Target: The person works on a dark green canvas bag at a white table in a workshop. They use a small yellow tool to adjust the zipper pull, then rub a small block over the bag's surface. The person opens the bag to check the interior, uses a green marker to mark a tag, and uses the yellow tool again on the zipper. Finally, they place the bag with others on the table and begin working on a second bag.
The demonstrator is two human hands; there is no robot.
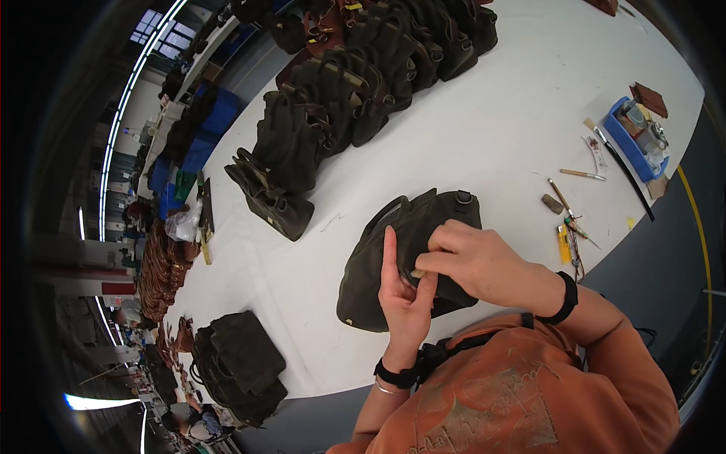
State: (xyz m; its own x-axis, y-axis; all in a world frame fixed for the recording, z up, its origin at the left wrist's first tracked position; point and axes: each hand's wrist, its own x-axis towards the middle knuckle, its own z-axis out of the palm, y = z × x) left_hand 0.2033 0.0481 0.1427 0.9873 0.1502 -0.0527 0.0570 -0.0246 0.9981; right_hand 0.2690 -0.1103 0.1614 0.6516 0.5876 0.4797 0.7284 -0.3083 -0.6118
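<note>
A dark green handbag (363, 280) lies on the white table right in front of me. My left hand (404, 306) is at its near side, index finger pointing up and thumb bent in against a bit of the bag. The left hand's other fingers are mostly hidden. Over the bag, my right hand (480, 261) has thumb and fingers pinched on a small tan piece (417, 273), too small to name. The fingertips of both hands meet at this spot. A metal ring fitting (463, 197) shows at the bag's far right corner.
Similar dark bags (291, 140) stand in a row along the far left. Another dark bag (238, 356) sits at the near left edge. To the right lie a yellow lighter (563, 244), a brown block (552, 203), a brush (592, 127), and a blue tray (628, 144) of supplies.
</note>
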